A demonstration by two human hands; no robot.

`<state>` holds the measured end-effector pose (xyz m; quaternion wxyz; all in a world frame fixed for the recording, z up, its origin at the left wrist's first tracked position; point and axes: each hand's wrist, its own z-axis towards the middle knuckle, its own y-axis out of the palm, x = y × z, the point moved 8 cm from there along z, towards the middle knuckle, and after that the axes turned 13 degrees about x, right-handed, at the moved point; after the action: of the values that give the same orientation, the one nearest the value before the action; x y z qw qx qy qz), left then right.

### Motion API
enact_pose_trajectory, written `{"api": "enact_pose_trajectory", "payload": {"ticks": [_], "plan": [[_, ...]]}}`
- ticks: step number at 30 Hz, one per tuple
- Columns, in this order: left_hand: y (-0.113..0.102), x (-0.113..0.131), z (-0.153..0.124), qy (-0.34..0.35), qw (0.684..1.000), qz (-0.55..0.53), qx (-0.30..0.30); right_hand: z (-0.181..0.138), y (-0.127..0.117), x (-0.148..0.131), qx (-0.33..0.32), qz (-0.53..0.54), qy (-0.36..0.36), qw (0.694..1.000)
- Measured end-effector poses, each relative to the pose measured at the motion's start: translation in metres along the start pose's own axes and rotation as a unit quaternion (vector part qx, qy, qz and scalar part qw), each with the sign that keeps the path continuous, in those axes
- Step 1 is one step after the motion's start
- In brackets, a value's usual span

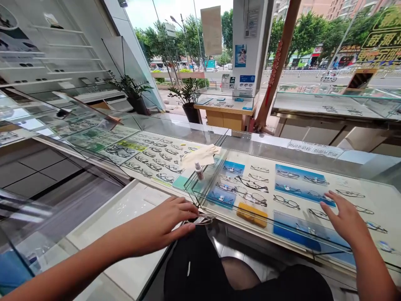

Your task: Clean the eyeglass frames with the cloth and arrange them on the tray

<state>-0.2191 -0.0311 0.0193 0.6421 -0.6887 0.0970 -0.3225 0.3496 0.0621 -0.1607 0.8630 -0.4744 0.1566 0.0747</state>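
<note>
My left hand [171,218] is at the counter's front edge, over the pulled-out white drawer [145,200]. Its thumb and fingers close on a pair of thin-framed eyeglasses [204,219], partly hidden by the fingertips. My right hand [347,219] hovers at the glass display counter [372,167] on the right, fingers apart and holding nothing. Ahead of my left hand, a small white spray bottle [199,171] stands upright on the glass top. A cream cloth [202,156] lies crumpled just behind it.
Rows of eyeglasses [161,156] lie inside the counter, some on blue cards [283,171]. A yellow glasses case [252,214] sits near the front. Beyond are potted plants [184,96], a wooden display table [224,117] and a brown post [277,67]. My black-clad legs [194,263] are below.
</note>
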Motion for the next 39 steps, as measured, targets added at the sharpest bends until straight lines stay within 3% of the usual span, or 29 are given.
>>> {"api": "enact_pose_trajectory", "payload": {"ticks": [4,8,13,17,23,31,35,39], "plan": [[-0.007,0.039,0.068,0.075,0.993,0.061,0.071,0.001,-0.006,-0.01,0.006,-0.001,0.0,1.0],[0.011,0.06,0.147,0.135,0.974,0.134,0.125,0.002,-0.01,-0.017,0.017,0.009,-0.001,1.0],[0.054,0.057,0.226,0.146,0.962,0.189,0.133,0.003,-0.013,-0.023,0.02,0.017,-0.004,1.0],[0.085,0.043,0.254,0.138,0.958,0.215,0.13,0.004,-0.014,-0.024,0.013,0.019,0.003,1.0],[0.106,0.031,0.261,0.134,0.959,0.219,0.119,0.005,-0.013,-0.023,0.018,0.02,0.0,1.0],[0.105,0.032,0.255,0.123,0.967,0.192,0.114,0.006,-0.013,-0.022,0.013,0.015,0.004,1.0],[0.087,0.042,0.215,0.146,0.973,0.128,0.123,0.005,-0.013,-0.015,0.023,0.032,0.004,0.999],[0.083,0.049,0.139,0.184,0.983,0.004,0.021,0.004,-0.008,-0.003,0.014,0.038,0.016,0.999]]}}
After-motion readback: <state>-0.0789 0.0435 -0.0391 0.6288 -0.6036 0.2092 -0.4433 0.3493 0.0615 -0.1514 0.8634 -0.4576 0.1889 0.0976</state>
